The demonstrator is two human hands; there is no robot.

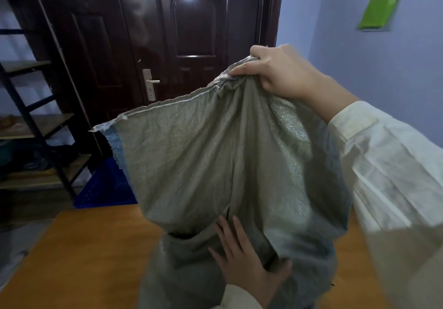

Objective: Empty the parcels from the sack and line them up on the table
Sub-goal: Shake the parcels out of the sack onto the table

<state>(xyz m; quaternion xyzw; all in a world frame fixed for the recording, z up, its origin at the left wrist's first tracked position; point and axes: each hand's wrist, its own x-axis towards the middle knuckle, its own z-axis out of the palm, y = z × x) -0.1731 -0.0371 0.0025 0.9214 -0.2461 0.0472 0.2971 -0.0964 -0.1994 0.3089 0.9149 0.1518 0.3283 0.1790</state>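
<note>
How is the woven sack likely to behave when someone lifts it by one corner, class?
The sack probably stays floppy: it drapes in creases below the right hand gripping its stitched edge. It seems light, since one hand holds it up. The left hand pressing its lower part suggests it needs steadying.

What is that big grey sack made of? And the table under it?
The sack looks like woven plastic: a fine shiny weave, crinkled, with a stitched, frayed hem. The table looks like smooth orange-brown wood or wood-look board; which one cannot be told.
</note>
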